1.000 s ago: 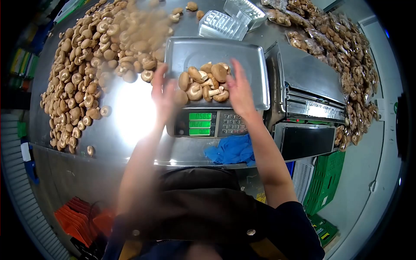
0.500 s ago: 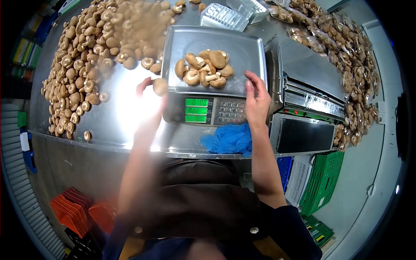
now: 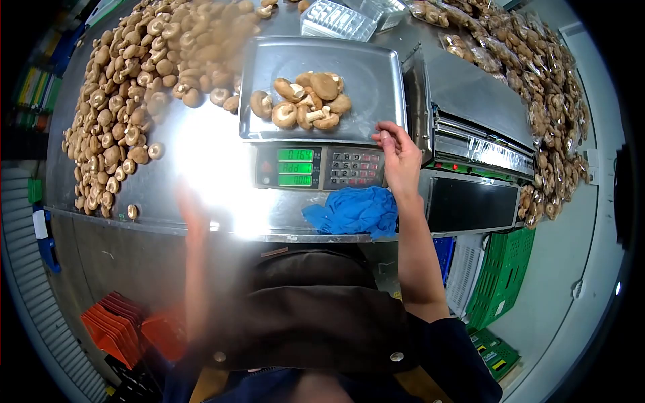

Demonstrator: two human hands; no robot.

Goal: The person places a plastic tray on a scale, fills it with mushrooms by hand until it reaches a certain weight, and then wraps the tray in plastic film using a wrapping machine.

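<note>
A small heap of brown shiitake mushrooms [image 3: 302, 102] lies on the steel pan of a weighing scale [image 3: 269, 60]. Green digits glow on the scale's display [image 3: 295, 166], the top line reading about 0.164. My right hand [image 3: 401, 160] hovers at the pan's front right corner, fingers loosely bent and nothing visible in them. Left of the scale, glare on the steel table swallows most of my left hand [image 3: 193, 191]; its fingers, and anything in them, cannot be made out. Beyond it spreads a large pile of loose shiitake [image 3: 114, 107].
A crumpled blue cloth [image 3: 355, 211] lies before the scale's keypad. Clear plastic trays [image 3: 339, 20] sit behind the pan. To the right stand a wrapping machine [image 3: 477, 127] and many bagged mushrooms [image 3: 557, 101]. Orange crates [image 3: 114, 326] and green crates [image 3: 500, 275] are below.
My left hand, holding a mushroom beside the pan, has moved left and down into the glare. The heap on the pan looks smaller, and the top reading has dropped. My right hand's fingers have bent.
</note>
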